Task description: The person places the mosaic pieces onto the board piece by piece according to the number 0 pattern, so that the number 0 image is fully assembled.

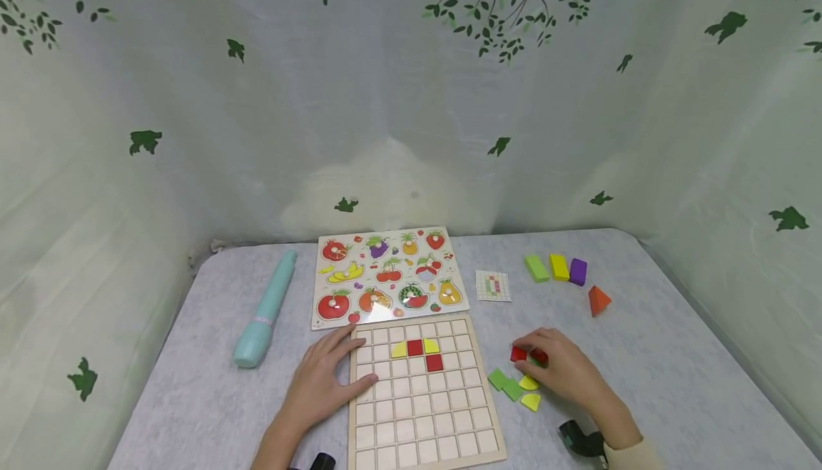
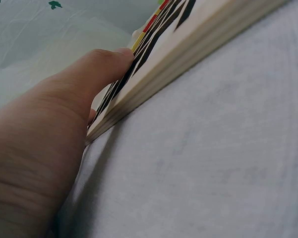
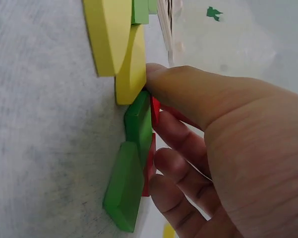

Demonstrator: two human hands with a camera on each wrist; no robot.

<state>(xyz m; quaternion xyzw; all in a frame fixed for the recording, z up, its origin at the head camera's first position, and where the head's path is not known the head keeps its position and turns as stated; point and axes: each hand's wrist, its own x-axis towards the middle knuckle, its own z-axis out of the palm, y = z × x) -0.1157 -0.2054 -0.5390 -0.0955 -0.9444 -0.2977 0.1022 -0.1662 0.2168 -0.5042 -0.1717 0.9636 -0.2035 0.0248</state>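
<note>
Wooden grid (image 1: 424, 413): nearest, flat at 6 o'clock; four cells filled near its far end, two yellow (image 1: 399, 349) and two red (image 1: 415, 346), every other cell bare.
Left hand (image 1: 324, 381): fingers straight, pressing the grid's left edge, gripping nothing.
Right hand (image 1: 565, 370): at 4 o'clock, fingers curled on a red tile (image 1: 519, 354) in the loose pile.
Loose tiles: green (image 1: 505, 383) and yellow (image 1: 530, 401) just beside that hand, apart from the grid.
Progress: judged early; most of the pattern is left.
Room: bare table (image 1: 674, 370) right of the pile; fruit puzzle (image 1: 388, 277) touches the grid's far edge at 12 o'clock.
Farther: pattern card (image 1: 493, 286), blocks (image 1: 559, 268) at 2 o'clock; teal tube (image 1: 265, 309) at 10 o'clock.
</note>
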